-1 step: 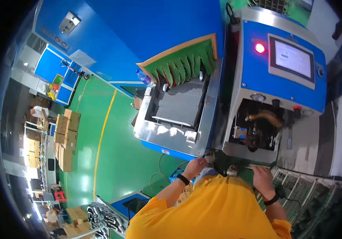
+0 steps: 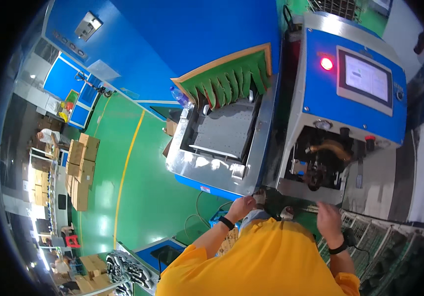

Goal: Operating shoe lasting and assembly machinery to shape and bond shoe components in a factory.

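My left hand [image 2: 242, 207] is close to my body, just below the front corner of the metal-topped blue machine [image 2: 207, 172]. Its fingers are curled together, and what they hold, if anything, is hidden. On the other side, my right hand [image 2: 329, 221] is raised in front of the lower opening of the blue control machine [image 2: 352, 89]. Motion smears its fingers, so their grip is unclear. Inside that opening sits a dark metal mechanism [image 2: 315, 170] with a brownish curved part [image 2: 331, 148]. Neither hand visibly touches a machine.
A green strip curtain [image 2: 229, 81] hangs over a perforated grey plate [image 2: 224, 126]. A lit screen [image 2: 365, 76] and red lamp [image 2: 326, 63] face me. A wire rack [image 2: 360, 237] stands at right, shoes [image 2: 128, 269] lower left, stacked cartons [image 2: 81, 172] and a person [image 2: 51, 138] farther left.
My right hand has lifted slightly, its fingers now pointing up toward the machine and blurred. The left hand stays nearly in place. The view has shifted a little, moving the control machine rightward.
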A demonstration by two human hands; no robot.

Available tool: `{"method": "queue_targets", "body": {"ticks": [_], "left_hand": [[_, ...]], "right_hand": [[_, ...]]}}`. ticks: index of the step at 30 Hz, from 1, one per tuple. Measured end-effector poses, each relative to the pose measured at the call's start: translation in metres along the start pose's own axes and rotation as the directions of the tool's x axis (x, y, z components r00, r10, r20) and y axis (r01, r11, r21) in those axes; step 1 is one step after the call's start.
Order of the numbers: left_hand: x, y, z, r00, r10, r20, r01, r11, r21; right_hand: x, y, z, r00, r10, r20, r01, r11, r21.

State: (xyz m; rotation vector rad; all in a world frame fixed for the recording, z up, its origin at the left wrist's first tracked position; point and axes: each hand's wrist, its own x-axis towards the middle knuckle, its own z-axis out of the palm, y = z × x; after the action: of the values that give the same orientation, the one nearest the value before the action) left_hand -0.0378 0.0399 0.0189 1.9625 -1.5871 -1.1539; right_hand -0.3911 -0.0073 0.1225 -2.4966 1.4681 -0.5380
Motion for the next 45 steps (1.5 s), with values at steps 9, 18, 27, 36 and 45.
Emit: {"method": "queue_targets", "body": {"ticks": [9,18,27,36,45], "left_hand": [[0.136,-0.030,-0.074,0.995,-0.047,-0.091,0.040,0.996,-0.081],[0.390,-0.039,-0.113,0.979,-0.042,-0.200,0.048,0.999,0.026],[0.494,0.003,-0.089,0.784,-0.412,-0.464,0.316,0.909,-0.273],[0.419,-0.016,-0.125,0.895,-0.048,-0.443,-0.023,0.988,-0.153],[0.149,0.015,-0.154,1.000,0.022,0.005,0.000,0.232,-0.973]], "right_hand": [[0.238,-0.067,-0.101,0.781,-0.077,-0.620,0.027,0.996,-0.089],[0.264,-0.066,-0.063,0.888,-0.162,-0.430,-0.061,0.886,-0.460],[0.233,-0.059,-0.061,0.896,-0.162,-0.414,-0.082,0.856,-0.511],[0.252,-0.060,-0.060,0.882,-0.104,-0.459,-0.110,0.904,-0.414],[0.290,-0.059,-0.087,0.746,-0.007,-0.666,-0.181,0.960,-0.213]]}}
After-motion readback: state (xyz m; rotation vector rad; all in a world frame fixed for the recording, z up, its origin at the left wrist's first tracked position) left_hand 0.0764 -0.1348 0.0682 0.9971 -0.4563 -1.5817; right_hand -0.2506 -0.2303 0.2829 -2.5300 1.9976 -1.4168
